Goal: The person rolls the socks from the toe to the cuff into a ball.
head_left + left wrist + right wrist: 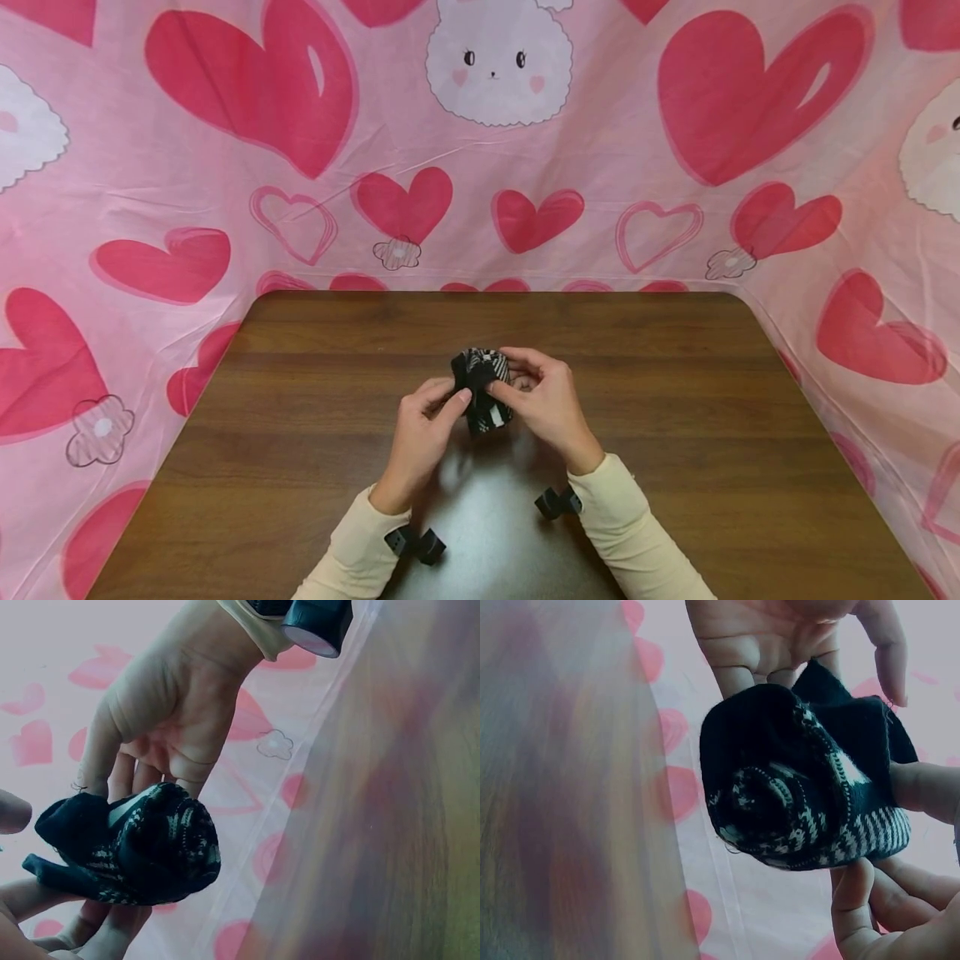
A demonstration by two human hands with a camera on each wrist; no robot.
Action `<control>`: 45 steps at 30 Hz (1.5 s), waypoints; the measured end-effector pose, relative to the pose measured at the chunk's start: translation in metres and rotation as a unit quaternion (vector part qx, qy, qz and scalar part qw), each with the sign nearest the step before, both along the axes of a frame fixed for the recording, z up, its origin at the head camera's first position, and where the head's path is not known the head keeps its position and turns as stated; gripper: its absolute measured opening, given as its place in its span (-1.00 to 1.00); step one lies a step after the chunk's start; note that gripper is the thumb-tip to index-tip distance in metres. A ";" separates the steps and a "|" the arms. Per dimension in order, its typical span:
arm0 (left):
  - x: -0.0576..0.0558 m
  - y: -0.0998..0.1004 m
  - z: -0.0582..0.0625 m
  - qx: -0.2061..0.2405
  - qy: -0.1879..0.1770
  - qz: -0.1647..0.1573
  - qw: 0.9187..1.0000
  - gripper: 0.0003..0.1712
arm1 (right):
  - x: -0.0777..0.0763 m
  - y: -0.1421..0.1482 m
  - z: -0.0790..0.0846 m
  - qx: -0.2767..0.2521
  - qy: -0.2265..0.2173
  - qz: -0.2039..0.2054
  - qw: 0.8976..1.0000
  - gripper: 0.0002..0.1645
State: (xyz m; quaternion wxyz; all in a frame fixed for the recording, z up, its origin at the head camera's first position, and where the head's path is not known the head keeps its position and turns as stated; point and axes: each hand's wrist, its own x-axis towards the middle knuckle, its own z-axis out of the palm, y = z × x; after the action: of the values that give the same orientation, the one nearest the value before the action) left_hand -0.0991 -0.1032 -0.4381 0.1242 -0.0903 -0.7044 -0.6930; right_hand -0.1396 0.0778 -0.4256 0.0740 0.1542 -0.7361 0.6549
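A rolled-up pair of socks [491, 410], black with a white knit pattern, is held up above the table between both hands. My left hand [423, 433] holds its left side, the fingers behind the roll and the thumb near the cuff edge. From the right, my right hand [551, 408] grips the bundle, thumb over the black cuff and fingers behind. Seen from the left wrist, the coiled end of the socks [161, 847] faces the camera. The right wrist view shows the spiral of the socks [780, 802] and a loose cuff flap standing up.
The brown wooden table [300, 400] lies beneath the hands. A pink cloth [480, 158] printed with hearts and animal faces surrounds it at the back and sides. Each wrist carries a small black camera [431, 546] on a strap.
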 end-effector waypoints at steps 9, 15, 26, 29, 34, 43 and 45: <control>0.001 0.001 0.001 0.020 0.001 0.001 1.000 -0.63 | 0.001 0.000 0.002 -0.006 -0.019 -0.014 1.000 -0.49; 0.000 0.001 0.000 0.014 0.022 0.000 1.000 -0.64 | 0.002 -0.001 0.003 -0.008 -0.017 -0.013 1.000 -0.49; 0.000 0.003 0.002 -0.009 0.021 0.001 1.000 -0.61 | 0.009 -0.002 0.018 -0.002 -0.012 -0.020 1.000 -0.50; 0.001 0.003 0.004 -0.013 0.016 0.001 1.000 -0.60 | 0.016 -0.003 0.031 0.002 -0.007 -0.022 1.000 -0.53; 0.000 0.005 0.004 -0.016 0.023 0.018 0.999 -0.65 | 0.023 -0.006 0.040 0.026 0.013 -0.029 0.999 -0.54; 0.000 0.006 0.001 0.008 0.014 0.048 0.999 -0.80 | 0.018 -0.007 0.023 0.069 0.031 -0.009 0.997 -0.41; 0.000 0.006 0.002 0.006 0.016 0.051 0.999 -0.82 | 0.012 -0.005 0.012 0.073 0.032 -0.001 0.997 -0.36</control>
State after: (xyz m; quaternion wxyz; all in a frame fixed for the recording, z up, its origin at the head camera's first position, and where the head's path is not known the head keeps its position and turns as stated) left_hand -0.0990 -0.0975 -0.4362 0.1712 -0.0644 -0.7018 -0.6885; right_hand -0.1277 0.0724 -0.4137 0.0870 0.1795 -0.7794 0.5939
